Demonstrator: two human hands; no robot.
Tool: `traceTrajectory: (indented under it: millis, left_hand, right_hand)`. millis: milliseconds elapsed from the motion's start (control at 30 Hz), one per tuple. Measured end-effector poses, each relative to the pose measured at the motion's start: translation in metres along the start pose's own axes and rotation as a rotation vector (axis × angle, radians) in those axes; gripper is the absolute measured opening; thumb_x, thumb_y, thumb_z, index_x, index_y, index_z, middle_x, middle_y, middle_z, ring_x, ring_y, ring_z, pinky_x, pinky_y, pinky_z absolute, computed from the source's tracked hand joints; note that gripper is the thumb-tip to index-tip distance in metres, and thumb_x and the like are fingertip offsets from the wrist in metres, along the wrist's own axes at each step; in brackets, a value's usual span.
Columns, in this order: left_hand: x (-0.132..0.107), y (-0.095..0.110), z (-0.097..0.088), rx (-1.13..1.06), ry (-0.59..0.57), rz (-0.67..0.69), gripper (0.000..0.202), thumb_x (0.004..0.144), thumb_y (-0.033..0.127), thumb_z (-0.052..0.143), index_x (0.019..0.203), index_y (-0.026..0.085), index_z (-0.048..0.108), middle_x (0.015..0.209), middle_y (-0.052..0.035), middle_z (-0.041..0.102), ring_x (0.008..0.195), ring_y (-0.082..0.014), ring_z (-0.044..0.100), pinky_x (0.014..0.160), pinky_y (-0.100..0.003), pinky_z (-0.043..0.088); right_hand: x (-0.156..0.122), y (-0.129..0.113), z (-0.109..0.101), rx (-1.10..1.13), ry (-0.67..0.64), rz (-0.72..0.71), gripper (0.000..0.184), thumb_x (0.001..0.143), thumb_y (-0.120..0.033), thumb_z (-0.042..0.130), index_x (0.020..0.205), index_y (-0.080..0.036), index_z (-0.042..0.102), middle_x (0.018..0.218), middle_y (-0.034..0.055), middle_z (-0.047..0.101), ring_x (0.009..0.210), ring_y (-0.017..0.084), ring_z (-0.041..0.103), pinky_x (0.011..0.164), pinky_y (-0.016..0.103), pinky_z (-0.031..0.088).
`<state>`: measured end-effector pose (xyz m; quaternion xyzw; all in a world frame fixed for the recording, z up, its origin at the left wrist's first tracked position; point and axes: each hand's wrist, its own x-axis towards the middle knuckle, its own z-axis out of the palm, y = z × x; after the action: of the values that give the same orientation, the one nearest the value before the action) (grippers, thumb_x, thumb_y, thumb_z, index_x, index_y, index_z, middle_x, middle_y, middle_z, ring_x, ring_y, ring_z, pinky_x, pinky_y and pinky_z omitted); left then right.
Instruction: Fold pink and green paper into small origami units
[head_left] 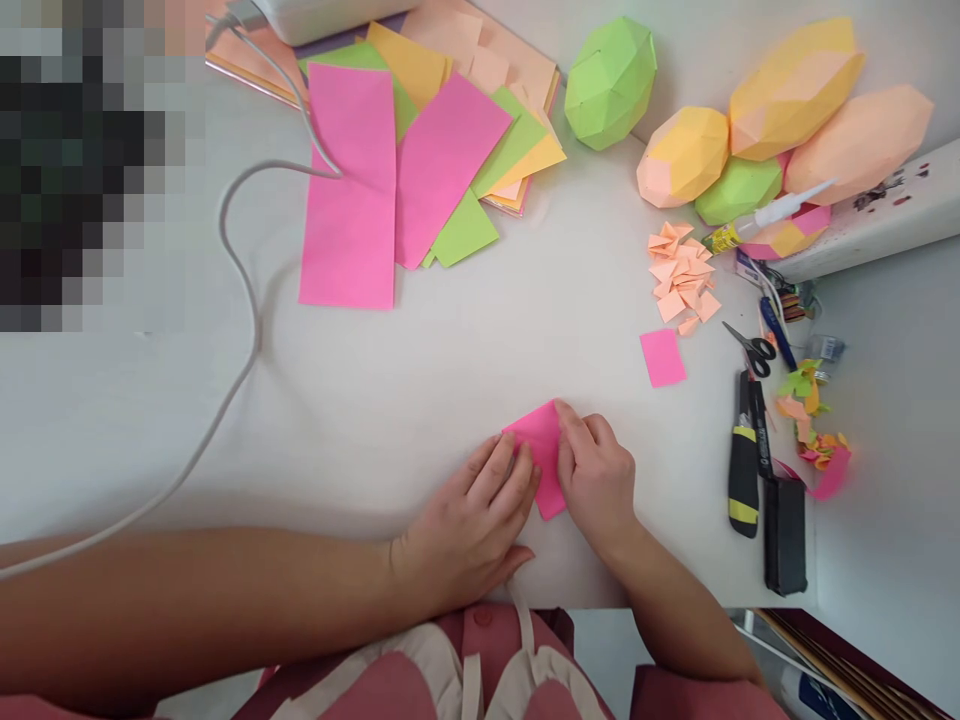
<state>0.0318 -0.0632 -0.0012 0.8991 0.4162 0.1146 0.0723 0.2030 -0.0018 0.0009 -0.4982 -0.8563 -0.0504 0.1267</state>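
Observation:
A pink piece of paper lies on the white table near its front edge, under both hands. My left hand rests flat on the paper's left part, fingers stretched out and thumb apart. At the paper's upper right corner, my right hand has its fingers curled in and pinches the edge. Whether the paper is folded beneath the fingers cannot be made out. A smaller pink square lies beyond my right hand, next to a heap of peach folded paper pieces.
Large pink sheets lie on a coloured paper stack at the back. Faceted paper shapes stand at the back right. Scissors, a cutter knife and a black box line the right side. A grey cable crosses the left.

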Motion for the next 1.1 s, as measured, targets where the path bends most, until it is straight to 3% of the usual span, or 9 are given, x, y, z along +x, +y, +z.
traceTrajectory:
  millis: [267,1100]
  left_hand:
    - [-0.0001,0.0003,0.0005,-0.006,0.022,-0.003,0.067,0.088,0.054,0.045,0.128,0.001,0.051,0.132,-0.0227,0.051,0.125,-0.0403,0.043,0.104,-0.051,0.034]
    - [0.001,0.0012,-0.0029,-0.003,-0.026,-0.013,0.067,0.088,0.054,0.045,0.128,0.002,0.051,0.133,-0.0228,0.05,0.124,-0.0405,0.044,0.101,-0.051,0.037]
  right_hand:
    - [0.004,-0.0022,0.0006,-0.021,-0.021,0.041,0.02,0.092,-0.012,0.044,0.103,-0.013,0.06,0.068,0.0012,0.056,0.05,0.008,0.045,0.042,0.019,0.033]
    - [-0.0027,0.0038,0.0023,0.087,-0.027,0.041,0.042,0.085,-0.003,0.04,0.115,-0.019,0.064,0.07,0.0001,0.054,0.055,0.007,0.048,0.045,0.018,0.036]
